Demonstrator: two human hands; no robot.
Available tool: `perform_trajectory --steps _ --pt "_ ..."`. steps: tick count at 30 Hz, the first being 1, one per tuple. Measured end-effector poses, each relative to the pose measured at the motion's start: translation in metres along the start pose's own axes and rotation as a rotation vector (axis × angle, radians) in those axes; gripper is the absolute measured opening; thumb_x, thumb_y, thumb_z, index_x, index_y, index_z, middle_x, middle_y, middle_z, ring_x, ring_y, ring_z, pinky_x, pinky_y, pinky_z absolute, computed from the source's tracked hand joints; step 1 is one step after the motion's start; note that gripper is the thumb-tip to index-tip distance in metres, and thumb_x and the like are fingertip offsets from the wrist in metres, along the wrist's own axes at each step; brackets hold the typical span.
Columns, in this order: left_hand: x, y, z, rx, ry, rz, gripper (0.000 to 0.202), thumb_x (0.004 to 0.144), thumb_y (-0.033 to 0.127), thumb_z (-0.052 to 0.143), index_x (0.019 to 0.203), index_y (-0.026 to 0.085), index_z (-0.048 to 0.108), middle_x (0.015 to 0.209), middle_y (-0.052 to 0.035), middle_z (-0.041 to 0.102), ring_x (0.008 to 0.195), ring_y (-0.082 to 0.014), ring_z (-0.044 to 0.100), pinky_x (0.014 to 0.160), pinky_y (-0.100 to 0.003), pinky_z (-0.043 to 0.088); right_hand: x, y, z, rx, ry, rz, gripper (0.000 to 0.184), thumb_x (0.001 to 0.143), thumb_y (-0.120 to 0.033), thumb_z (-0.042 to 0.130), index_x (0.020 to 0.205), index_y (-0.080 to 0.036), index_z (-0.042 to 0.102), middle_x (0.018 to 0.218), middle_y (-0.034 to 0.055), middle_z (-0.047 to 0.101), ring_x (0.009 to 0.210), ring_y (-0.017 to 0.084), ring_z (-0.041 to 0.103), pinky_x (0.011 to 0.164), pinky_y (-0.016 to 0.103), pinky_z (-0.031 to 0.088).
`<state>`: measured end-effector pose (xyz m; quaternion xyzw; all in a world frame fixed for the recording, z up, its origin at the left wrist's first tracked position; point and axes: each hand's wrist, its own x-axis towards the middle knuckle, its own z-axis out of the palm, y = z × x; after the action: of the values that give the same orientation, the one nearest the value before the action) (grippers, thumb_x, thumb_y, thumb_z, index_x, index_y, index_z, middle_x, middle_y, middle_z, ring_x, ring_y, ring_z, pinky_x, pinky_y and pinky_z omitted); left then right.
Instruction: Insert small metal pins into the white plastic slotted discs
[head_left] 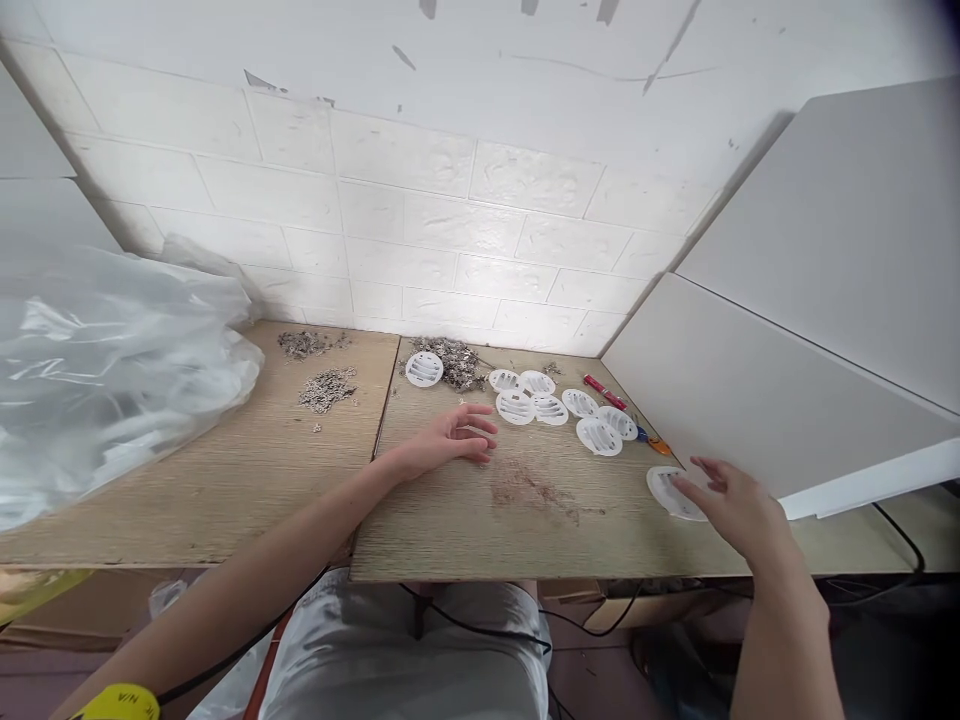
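Note:
My left hand (459,437) is at the middle of the table with its fingers loosely stretched and apart, holding nothing. Just beyond its fingertips lies a round white slotted plastic disc (515,407), with several like it beside it. At the right, my right hand (739,502) hovers at another white slotted disc (667,490), thumb over its face and fingers apart. Whether the thumb touches this disc I cannot tell. One more disc (424,369) rests against a heap of small metal pieces (459,365) near the wall.
Two smaller piles of metal bits (328,390) lie on the left table section. A large clear plastic bag (112,370) covers the far left. Toward the right panel (780,370) are a red marker-like stick (604,392) and an orange-and-blue tool (658,446). Cables hang below the table edge.

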<state>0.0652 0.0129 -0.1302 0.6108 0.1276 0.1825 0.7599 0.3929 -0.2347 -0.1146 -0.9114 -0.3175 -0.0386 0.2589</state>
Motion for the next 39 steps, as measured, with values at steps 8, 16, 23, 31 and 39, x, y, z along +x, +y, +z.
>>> perform_trajectory --steps 8,16,23,31,39 --pt "0.002 -0.002 -0.001 -0.058 0.010 -0.031 0.049 0.079 0.028 0.073 0.124 0.018 0.054 0.116 -0.0128 0.062 0.103 -0.0229 0.065 0.093 -0.044 0.053 -0.022 -0.088 0.014 0.201 0.162 -0.240 0.037 0.080 -0.050 0.051 0.094 -0.019 0.069 0.096 0.0130 0.071 0.088 0.029 0.065 0.084 0.044 0.048" --pt "-0.001 0.006 -0.004 -0.230 0.070 -0.092 0.047 0.080 0.026 0.071 0.122 0.015 0.053 0.110 -0.0151 0.068 0.093 -0.0231 0.070 0.090 -0.042 0.052 -0.029 -0.194 0.073 -0.028 -0.211 -0.675 0.028 0.085 -0.022 0.057 0.111 -0.019 0.067 0.111 0.0140 0.069 0.105 0.032 0.060 0.086 0.041 0.045" --pt "0.002 0.011 -0.006 0.107 0.385 0.065 0.025 0.083 0.026 0.058 0.105 0.014 0.060 0.086 -0.0053 0.066 0.070 -0.0125 0.060 0.063 -0.026 0.045 -0.033 -0.220 0.069 0.332 -0.417 -0.666 0.023 0.090 -0.032 0.055 0.104 -0.019 0.069 0.099 0.0079 0.073 0.082 0.019 0.066 0.069 0.029 0.047" --pt "-0.004 0.017 -0.016 1.082 0.242 0.131 0.039 0.084 0.052 0.055 0.093 0.018 0.072 0.077 -0.0045 0.061 0.080 -0.0199 0.054 0.069 -0.030 0.039 -0.006 -0.253 0.115 0.063 -0.289 -0.778 0.034 0.090 -0.009 0.045 0.114 -0.017 0.069 0.115 0.0106 0.066 0.107 0.023 0.058 0.083 0.031 0.045" --pt "-0.009 0.019 -0.024 1.053 -0.082 0.124 0.028 0.072 0.042 0.072 0.085 0.018 0.072 0.087 -0.0068 0.061 0.091 -0.0220 0.055 0.078 -0.031 0.043 -0.007 -0.250 0.139 0.022 -0.196 -0.804 0.027 0.095 -0.018 0.044 0.096 -0.015 0.071 0.100 0.0121 0.064 0.098 0.022 0.056 0.076 0.031 0.043"
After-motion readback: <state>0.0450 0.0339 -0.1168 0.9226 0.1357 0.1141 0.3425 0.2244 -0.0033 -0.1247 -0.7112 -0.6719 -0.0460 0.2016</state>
